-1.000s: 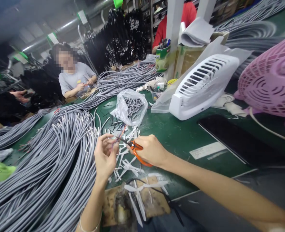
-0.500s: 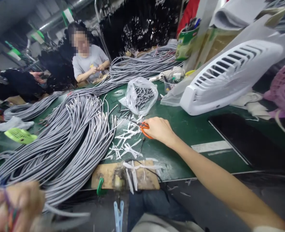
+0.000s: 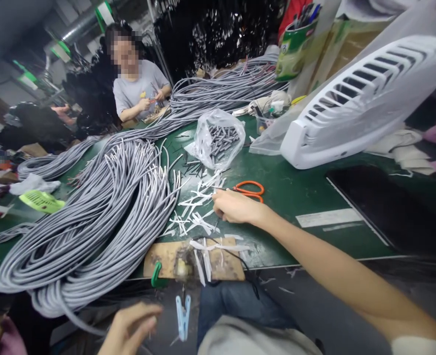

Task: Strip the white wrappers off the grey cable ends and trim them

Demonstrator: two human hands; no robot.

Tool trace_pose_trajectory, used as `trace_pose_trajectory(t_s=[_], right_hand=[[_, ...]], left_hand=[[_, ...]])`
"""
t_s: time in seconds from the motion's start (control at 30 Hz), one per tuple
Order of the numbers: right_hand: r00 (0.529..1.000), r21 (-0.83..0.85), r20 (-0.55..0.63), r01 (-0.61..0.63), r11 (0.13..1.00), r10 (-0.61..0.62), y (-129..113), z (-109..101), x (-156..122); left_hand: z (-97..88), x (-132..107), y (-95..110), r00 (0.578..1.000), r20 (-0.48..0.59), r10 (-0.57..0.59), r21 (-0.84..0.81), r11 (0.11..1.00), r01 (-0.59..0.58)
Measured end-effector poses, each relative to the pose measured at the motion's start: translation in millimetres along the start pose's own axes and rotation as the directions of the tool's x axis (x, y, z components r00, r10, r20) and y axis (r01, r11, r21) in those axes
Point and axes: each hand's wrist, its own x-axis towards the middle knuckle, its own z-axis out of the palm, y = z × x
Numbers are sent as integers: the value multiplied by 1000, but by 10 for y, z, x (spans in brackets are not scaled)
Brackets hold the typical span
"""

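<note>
My right hand rests low over the green table, fingers curled down among white strips; what the fingertips hold, if anything, is hidden. Just beyond it lie scissors with orange handles, out of the grasp, their blades partly covered by the hand. At the bottom, my left hand is in the air below the table edge, fingers stretched and apart, nothing visible in it. To its upper left spreads a large looped bundle of grey cables with pale ends.
A clear bag of short dark tubes stands behind the strips. A wooden board with a green clamp sits at the front edge; a blue clip hangs below. A white fan is right. A co-worker sits across.
My right hand has let go of the scissors and shifted slightly beside them. My left hand now shows at the bottom centre. The blurred hand at the lower left no longer covers the cables.
</note>
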Motion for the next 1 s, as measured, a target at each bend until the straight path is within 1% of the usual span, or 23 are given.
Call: trace_pose_trajectory(t_s=[0.03,0.07,0.1,0.13,0.17,0.2,0.23,0.3,0.33,0.4,0.43,0.47,0.57,0.67,0.73,0.77,0.83,0.87,0.9,0.93,1.0], right_hand=[[1000,4,-2,11,1000,-11,14,35,18],[1000,7,-5,16,1000,-16,32,57,34],[1000,11,-7,23,1000,-23,52,69,47],[1000,15,-10,28,1000,-28,72,72,59],[1000,17,-12,29,999,-28,92,71,67],[1000,18,-11,26,1000,-26,109,67,74],[1000,18,-9,20,1000,-20,125,63,77],[1000,14,-6,4,1000,-4,153,51,70],[1000,11,-10,-4,1000,4,166,40,61],[999,4,-33,-28,1000,28,191,-6,30],[997,5,-54,-50,999,50,202,-42,11],[994,11,-78,-76,997,76,212,-87,-6],[977,107,-164,-118,987,134,199,-231,-30],[940,278,-313,-42,960,132,53,-284,24],[895,401,-410,6,916,173,-132,-221,112],[888,476,-410,12,880,209,-241,-160,172],[842,599,-429,-8,801,328,-468,-10,320],[847,659,-406,11,752,343,-575,68,401],[873,733,-362,50,678,326,-674,139,481],[876,805,-357,112,582,325,-761,201,555],[846,880,-389,223,420,366,-890,288,673]], left_hand=[[-51,132,61,993,-67,102,8,995,-101],[-98,293,129,966,-150,210,62,977,-203],[-133,477,194,904,-296,308,156,950,-272],[-154,673,250,839,-385,384,256,918,-302],[-160,869,293,789,-435,434,340,891,-302],[-154,1054,321,741,-485,465,415,868,-273],[-141,1216,334,733,-489,473,469,851,-236],[-124,1442,332,700,-512,497,505,834,-223],[-131,1501,325,678,-543,496,497,840,-217],[-191,1526,318,634,-614,471,437,871,-224],[-243,1506,326,625,-640,446,389,890,-237],[-302,1476,343,632,-650,421,332,906,-262],[-464,1407,448,696,-615,371,131,918,-374],[-516,1453,578,748,-555,364,-18,894,-448],[-487,1524,641,767,-511,387,-35,883,-468],[-462,1557,658,771,-493,402,-27,879,-476],[-406,1597,659,781,-459,424,-17,875,-485],[-379,1602,643,789,-439,430,-23,872,-488],[-354,1599,619,797,-419,435,-35,869,-493],[-330,1590,590,800,-405,443,-47,863,-502],[-281,1569,533,787,-403,468,-48,848,-528]])
